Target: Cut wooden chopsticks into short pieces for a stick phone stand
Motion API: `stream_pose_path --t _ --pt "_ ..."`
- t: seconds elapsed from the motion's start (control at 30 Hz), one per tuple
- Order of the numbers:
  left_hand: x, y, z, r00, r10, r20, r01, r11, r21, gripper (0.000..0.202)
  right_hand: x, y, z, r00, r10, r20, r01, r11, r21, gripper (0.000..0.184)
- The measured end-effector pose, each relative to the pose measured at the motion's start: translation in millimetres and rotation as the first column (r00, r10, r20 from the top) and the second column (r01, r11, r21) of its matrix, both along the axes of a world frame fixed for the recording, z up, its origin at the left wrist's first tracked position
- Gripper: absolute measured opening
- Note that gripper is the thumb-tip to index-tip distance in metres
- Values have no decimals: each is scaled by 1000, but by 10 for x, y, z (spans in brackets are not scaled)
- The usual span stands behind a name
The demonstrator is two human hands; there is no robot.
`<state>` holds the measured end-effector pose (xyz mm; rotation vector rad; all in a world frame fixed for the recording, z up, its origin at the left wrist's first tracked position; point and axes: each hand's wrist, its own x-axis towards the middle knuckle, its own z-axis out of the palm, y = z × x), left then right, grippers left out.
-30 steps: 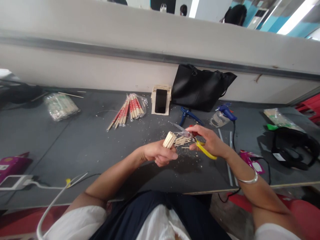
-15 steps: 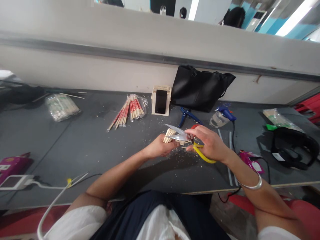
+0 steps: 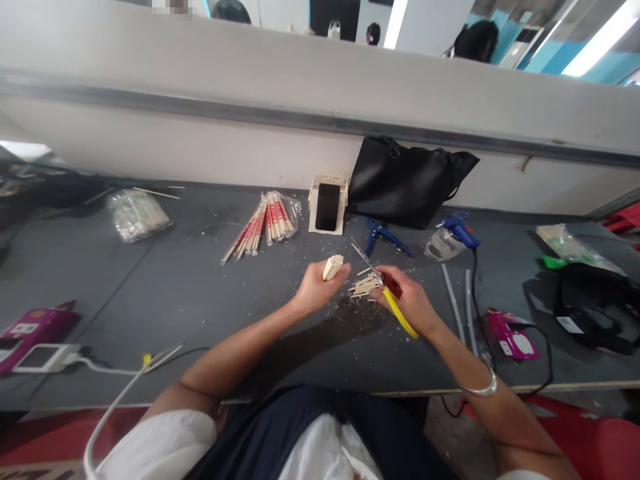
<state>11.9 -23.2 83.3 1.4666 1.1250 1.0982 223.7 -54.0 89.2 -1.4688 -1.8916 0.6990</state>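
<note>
My left hand (image 3: 316, 287) is closed around a bundle of pale wooden sticks (image 3: 333, 267), their ends poking up past the fingers. To its right, my right hand (image 3: 407, 300) grips a pair of scissors (image 3: 399, 312) with one yellow and one red handle. The scissor blades point up and left, apart from the bundle. Short cut stick pieces (image 3: 365, 285) lie in a small heap on the dark table between the hands, with tiny chips scattered round them.
Beyond the hands are red-wrapped chopsticks (image 3: 277, 219), a phone (image 3: 328, 207) on a small wooden stand, a black bag (image 3: 410, 180) and a blue plier-like tool (image 3: 385, 237). Rightward are a blue glue gun (image 3: 459, 230), clear rods (image 3: 453, 300) and a purple box (image 3: 513, 333). A white cable (image 3: 107, 410) crosses the left.
The scissors have come away from the stick bundle, moving slightly down, and their blades have closed together. The bundle now stands more upright in my left hand. The view has shifted a little.
</note>
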Motion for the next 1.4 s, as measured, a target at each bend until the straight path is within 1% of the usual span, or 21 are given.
stream_pose_path --t 0.1,0.27,0.37,0.43,0.63,0.77,0.87,0.93,1.0,1.07,1.13,1.23,1.3,1.4 --pt "15 58 -111 999 46 27 -46 999 1 52 7 -28 -105 1000 -15 -26 15 1000 -23 47" --pt "60 256 -456 981 181 68 -176 981 -82 53 40 -77 -229 994 -44 -95 39 998 -55 47" --pt "58 350 -622 973 204 113 -181 967 -180 52 42 -77 -285 993 -55 -101 50 997 -52 49" --pt "46 374 -678 974 189 126 -160 964 -211 52 31 -66 -307 994 -58 -94 54 998 -41 49" --pt "27 366 -714 973 181 141 -144 961 -234 52 -49 -30 -319 993 -53 -101 49 998 -46 45" --pt "29 366 -760 978 163 129 -139 974 -179 50 -152 28 -298 987 -65 -149 65 998 0 41" --pt "24 359 -790 983 135 125 -118 984 -136 47 -267 131 -256 978 -74 -196 86 995 53 37" --pt "22 355 -796 984 125 127 -109 986 -125 46 -362 221 -215 968 -51 -246 71 995 74 37" --pt "24 356 -798 982 125 143 -109 987 -114 46 -464 318 -166 955 1 -297 27 996 90 39" --pt "31 362 -800 976 126 176 -108 988 -109 46 -563 410 -110 949 69 -309 -32 992 124 39" --pt "41 370 -802 969 125 213 -103 989 -110 46 -650 491 -49 955 134 -263 -90 981 172 37" --pt "48 379 -802 957 125 261 -96 988 -120 46 -742 588 44 968 212 -131 -178 957 228 34" --pt "46 378 -801 952 122 281 -87 987 -134 41 -778 639 98 969 247 -32 -233 945 230 34" --pt "37 373 -807 947 105 305 -61 987 -152 35 -802 695 162 954 280 108 -297 935 193 37"
